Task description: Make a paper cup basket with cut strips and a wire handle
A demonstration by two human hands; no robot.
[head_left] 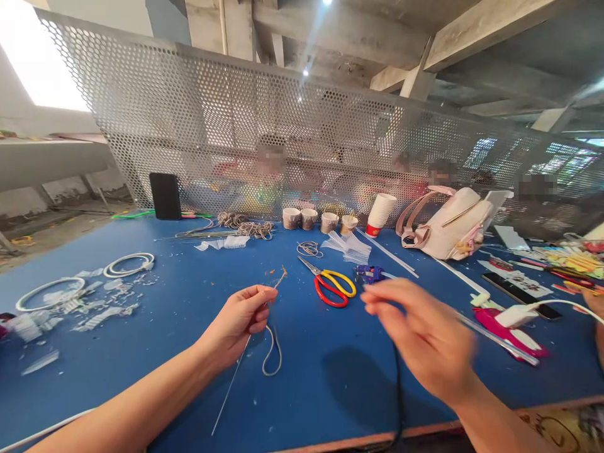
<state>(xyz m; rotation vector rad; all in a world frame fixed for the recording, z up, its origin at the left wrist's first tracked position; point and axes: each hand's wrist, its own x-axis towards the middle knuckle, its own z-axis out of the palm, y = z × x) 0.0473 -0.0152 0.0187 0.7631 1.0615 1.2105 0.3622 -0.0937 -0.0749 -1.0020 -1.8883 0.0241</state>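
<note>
My left hand (240,318) pinches a thin wire stem (231,385) wrapped with a pale cord that loops (274,352) below the fingers; the tip of the stem (282,275) sticks up past my thumb. My right hand (419,336) is blurred, held above the blue table (155,352) with fingers apart and nothing in it. Just beyond it lie a blue glue gun (370,273) and scissors with red and yellow handles (330,284). A black cable (400,402) runs under my right wrist toward the table's near edge.
White hoops (128,263) and plastic scraps lie at the left. Paper cups (309,218), a black phone (165,195), cord bundles (245,224) and a pink bag (450,229) stand along the perforated metal screen (283,132). Pink tools and a phone (519,289) lie at right.
</note>
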